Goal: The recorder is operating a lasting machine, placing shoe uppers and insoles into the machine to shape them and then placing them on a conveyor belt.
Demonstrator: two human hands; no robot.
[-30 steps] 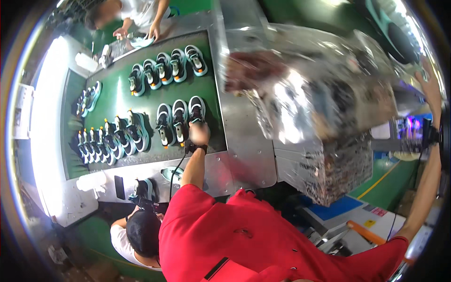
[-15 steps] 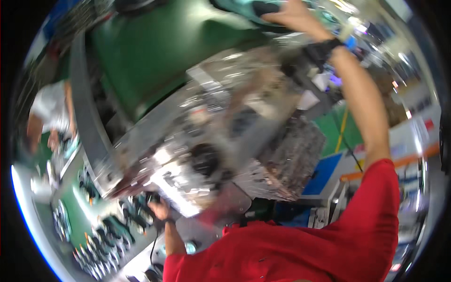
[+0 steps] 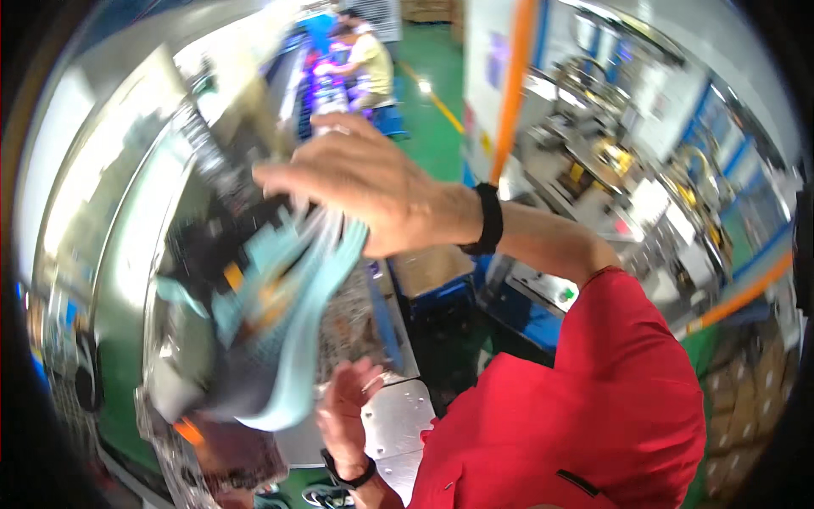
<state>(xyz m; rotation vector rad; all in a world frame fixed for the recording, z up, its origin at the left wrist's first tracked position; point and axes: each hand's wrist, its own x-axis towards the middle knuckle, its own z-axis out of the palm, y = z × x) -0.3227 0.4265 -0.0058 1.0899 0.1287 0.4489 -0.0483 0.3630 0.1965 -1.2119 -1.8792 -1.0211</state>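
Note:
A teal and grey shoe (image 3: 288, 339) with orange details hangs in front of me, smeared by motion. My right hand (image 3: 365, 187) reaches in from the right and grips the shoe's upper end, its fingers partly hidden behind it. Below and close to the shoe's pale teal sole is my left hand (image 3: 343, 407), with fingers apart and nothing in it. Both wrists wear black bands.
A metal plate (image 3: 398, 424) lies beside my left hand. To the left runs a green conveyor belt (image 3: 127, 314). An orange rail (image 3: 515, 85) and machines (image 3: 610, 170) stand at right. A person in yellow (image 3: 370, 68) sits far ahead.
My view has swung to the right. The right hand has brought a teal shoe from the far side to in front of me. The left hand has left a dark object and now sits below the shoe.

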